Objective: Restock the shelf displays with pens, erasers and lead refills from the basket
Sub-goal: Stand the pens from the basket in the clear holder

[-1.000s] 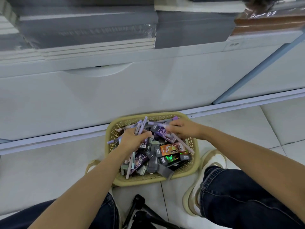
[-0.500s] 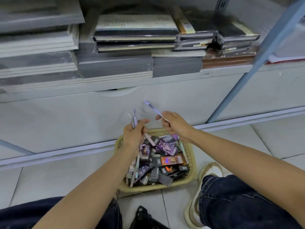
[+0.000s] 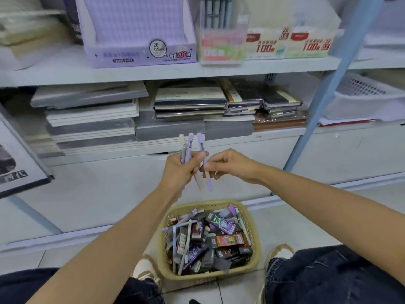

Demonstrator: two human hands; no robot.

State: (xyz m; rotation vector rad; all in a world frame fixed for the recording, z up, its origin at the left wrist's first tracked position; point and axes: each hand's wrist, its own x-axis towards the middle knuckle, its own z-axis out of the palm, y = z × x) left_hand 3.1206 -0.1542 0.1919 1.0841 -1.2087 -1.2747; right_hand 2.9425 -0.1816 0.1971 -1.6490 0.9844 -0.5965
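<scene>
A purple display box [image 3: 140, 52] stands left of centre on the upper shelf [image 3: 153, 72], a pink pen display [image 3: 221, 48] just beside it and two cream boxes [image 3: 265, 46] with red labels further right. Stacked notebooks [image 3: 92, 119] line the lower shelf [image 3: 280, 134]. A yellow basket [image 3: 210, 275] packed with stationery sits on the tiled floor [image 3: 295, 224] near the shelving's base.

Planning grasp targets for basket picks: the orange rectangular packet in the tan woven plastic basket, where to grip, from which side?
Come from above. The orange rectangular packet lies flat atop the heap in the tan woven plastic basket, long axis roughly left-right. Pinch across its short width, mid-length; dark boxes crowd its edges, so a sideways approach looks blocked.
</scene>
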